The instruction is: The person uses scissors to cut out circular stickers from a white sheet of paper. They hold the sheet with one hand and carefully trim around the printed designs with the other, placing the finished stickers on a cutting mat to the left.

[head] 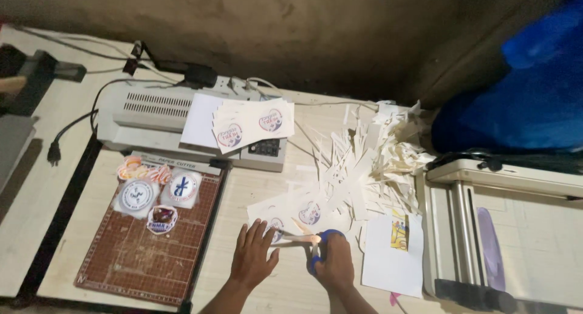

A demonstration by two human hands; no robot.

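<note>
Across the pale wooden surface (48, 186), a grey boxy laminator (152, 116) sits at the far edge, sticker sheets (252, 124) on top. Near the left corner lies a brown gridded cutter (152, 247), flat and rectangular, carrying round glossy stickers (159, 195). A jagged heap of white offcuts (370, 159) fills the far right; bare wood stays open at the near edge. Left hand (254, 256), fingers spread, presses a thin printed sheet (291, 214) flat near the middle. Right hand (334, 262), its grip closed around blue-handled scissors (319, 241), cuts at that sheet.
</note>
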